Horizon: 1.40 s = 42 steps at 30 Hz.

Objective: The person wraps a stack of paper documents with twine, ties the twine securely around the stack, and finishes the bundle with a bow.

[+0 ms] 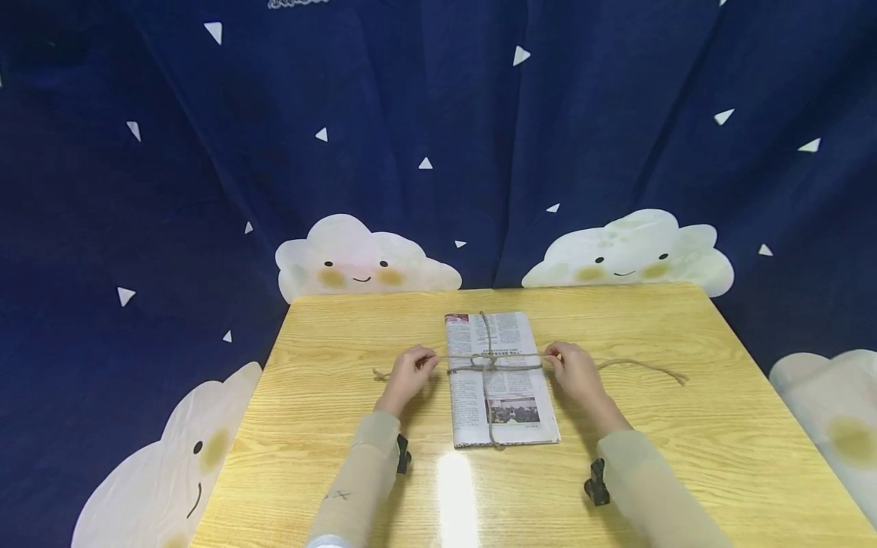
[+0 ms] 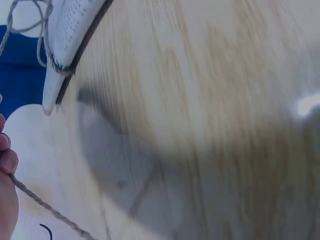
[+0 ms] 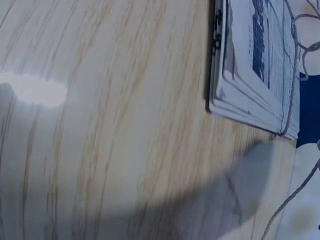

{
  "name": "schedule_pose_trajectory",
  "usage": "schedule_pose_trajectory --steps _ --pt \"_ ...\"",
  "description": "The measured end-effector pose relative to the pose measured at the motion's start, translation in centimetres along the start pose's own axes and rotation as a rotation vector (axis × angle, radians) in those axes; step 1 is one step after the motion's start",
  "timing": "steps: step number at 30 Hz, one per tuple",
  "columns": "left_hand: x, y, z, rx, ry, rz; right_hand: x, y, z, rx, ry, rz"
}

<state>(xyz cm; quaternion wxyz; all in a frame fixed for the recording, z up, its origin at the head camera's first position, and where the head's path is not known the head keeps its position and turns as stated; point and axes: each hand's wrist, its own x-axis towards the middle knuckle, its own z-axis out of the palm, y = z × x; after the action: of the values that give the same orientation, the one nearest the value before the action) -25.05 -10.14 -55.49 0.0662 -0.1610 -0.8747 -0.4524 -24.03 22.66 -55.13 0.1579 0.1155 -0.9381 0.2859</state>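
Note:
A folded stack of newspaper (image 1: 473,415) lies flat on the table, with brown twine (image 1: 488,335) wrapped around it lengthwise and crosswise. Where the strands cross, a loose loop of the twine (image 3: 295,60) stands up from the paper. My left hand (image 1: 409,373) pinches one twine end just left of the stack; its tail trails out past the fingers (image 2: 9,160). On the other side my right hand (image 1: 575,371) pinches the opposite end, whose tail (image 1: 644,364) runs off to the right over the wood. Between both hands the twine stretches across the newspaper.
The wooden table (image 1: 329,335) extends around the stack, with a bright light reflection (image 1: 457,495) near its front. Behind it hangs a dark blue curtain (image 1: 384,152) with white triangles and smiling clouds (image 1: 630,251). A black wrist camera (image 1: 597,483) sits under the right sleeve.

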Motion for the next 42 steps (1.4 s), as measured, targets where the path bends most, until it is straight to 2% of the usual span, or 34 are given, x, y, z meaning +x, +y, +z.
schedule_pose_trajectory --steps 5,19,26,32,36,42 --pt "-0.5 -0.6 -0.6 0.001 0.015 -0.027 0.0 0.8 -0.4 -0.032 0.002 -0.001" --pt "-2.2 -2.5 -1.5 -0.026 -0.003 -0.133 -1.0 2.6 -0.7 -0.069 -0.074 0.104" --pt "-2.7 -3.3 -1.5 0.009 0.013 -0.141 -1.4 3.4 -0.4 -0.082 -0.096 0.142" --pt "-2.9 -3.2 -1.1 0.019 -0.042 -0.179 -1.9 3.6 -0.2 -0.053 -0.105 0.148" --pt "-2.6 -2.6 -0.8 0.016 -0.093 -0.19 -2.0 3.2 -0.1 -0.052 -0.104 0.129" --pt "-1.3 -0.8 0.7 -0.007 -0.13 -0.117 -0.9 1.0 0.6 0.02 -0.135 0.072"
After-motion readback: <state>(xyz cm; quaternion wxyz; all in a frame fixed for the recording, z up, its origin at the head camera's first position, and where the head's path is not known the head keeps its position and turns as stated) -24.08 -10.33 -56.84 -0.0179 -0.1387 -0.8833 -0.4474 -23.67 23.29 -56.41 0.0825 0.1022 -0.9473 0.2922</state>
